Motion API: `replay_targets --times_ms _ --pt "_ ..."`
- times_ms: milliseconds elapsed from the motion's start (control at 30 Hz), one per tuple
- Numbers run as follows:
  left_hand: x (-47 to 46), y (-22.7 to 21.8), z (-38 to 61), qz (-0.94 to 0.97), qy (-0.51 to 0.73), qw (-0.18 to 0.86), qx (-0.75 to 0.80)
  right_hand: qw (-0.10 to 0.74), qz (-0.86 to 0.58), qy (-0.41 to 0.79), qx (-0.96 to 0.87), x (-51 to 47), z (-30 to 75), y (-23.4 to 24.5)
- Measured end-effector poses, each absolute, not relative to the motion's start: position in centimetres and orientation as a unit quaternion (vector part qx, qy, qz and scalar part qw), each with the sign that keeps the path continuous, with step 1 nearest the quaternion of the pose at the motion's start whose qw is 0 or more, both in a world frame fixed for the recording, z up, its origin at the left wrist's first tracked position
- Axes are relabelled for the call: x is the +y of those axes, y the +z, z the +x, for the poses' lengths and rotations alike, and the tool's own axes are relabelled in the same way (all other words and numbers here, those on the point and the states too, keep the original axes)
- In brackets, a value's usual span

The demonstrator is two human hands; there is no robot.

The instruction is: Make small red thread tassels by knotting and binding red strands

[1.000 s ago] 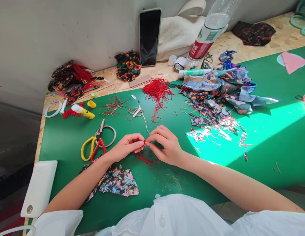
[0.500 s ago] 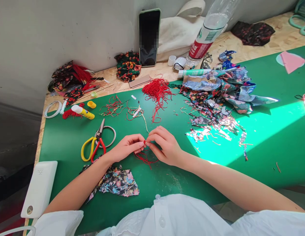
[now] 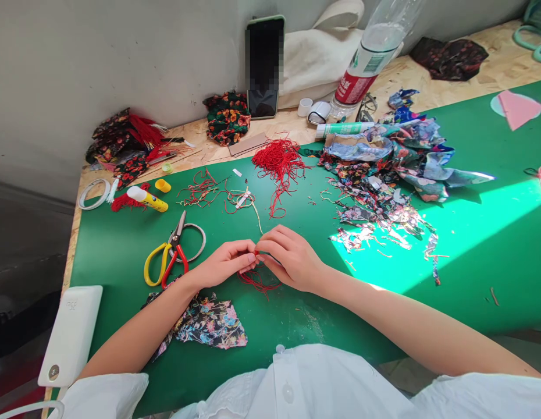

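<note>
My left hand (image 3: 233,260) pinches the top of a small bunch of red threads (image 3: 258,283), whose loose ends hang down onto the green mat (image 3: 296,326). Fingers of my right hand (image 3: 288,256) are closed at the same spot, pinching the red thread beside the left fingertips. A pale cord (image 3: 258,220) runs from the hands up toward a few loose threads. Left of my hands lie scissors (image 3: 173,250) with one yellow and one red handle, over a silver ring (image 3: 203,235). A floral cloth scrap (image 3: 218,326) is partly under my left forearm.
A red thread pile (image 3: 279,158) lies ahead, with a glue stick (image 3: 147,199) at left. Fabric scraps (image 3: 384,157) heap at right near a tilted-looking bottle (image 3: 362,64). A phone (image 3: 264,67) leans on the wall; a white power bank (image 3: 71,334) sits near left.
My right hand has shifted slightly left, bringing its fingertips closer against the left ones at the red threads. Everything else stays in place.
</note>
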State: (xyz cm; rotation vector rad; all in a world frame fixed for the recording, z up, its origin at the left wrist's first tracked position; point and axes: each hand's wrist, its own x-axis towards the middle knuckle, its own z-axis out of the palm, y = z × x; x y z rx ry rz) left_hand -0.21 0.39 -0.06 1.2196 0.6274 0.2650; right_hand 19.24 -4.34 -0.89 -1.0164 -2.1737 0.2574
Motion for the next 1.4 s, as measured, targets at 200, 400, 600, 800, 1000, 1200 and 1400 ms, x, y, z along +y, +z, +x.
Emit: replay_targets --times_ms 200,400,600,800,1000,1200,1400 --pt "0.3 0.0 -0.2 0.552 0.131 0.772 0.287 0.339 -0.418 0.088 -0.838 -4.1 19.5 -0.7" --pt "0.3 -0.1 -0.1 0.548 0.143 0.772 0.289 0.257 -0.551 -0.052 -0.792 -2.6 21.3 -0.7" --pt "0.3 -0.2 -0.1 0.540 0.147 0.777 0.288 0.170 -0.607 -0.086 -0.771 -1.9 22.3 -1.3" --pt "0.3 -0.3 -0.2 0.555 0.142 0.768 0.285 0.146 -0.610 -0.087 -0.774 -2.0 21.9 -1.5" --pt "0.4 0.0 -0.3 0.605 0.157 0.740 0.247 0.138 -0.601 -0.078 -0.783 -2.1 21.7 -1.6" --pt "0.5 -0.1 -0.3 0.601 0.161 0.745 0.239 0.244 -0.571 -0.053 -0.782 -2.2 21.5 -1.3" --pt "0.3 -0.4 -0.2 0.561 0.172 0.768 0.257 0.409 -0.484 0.056 -0.771 -2.9 20.8 -0.7"
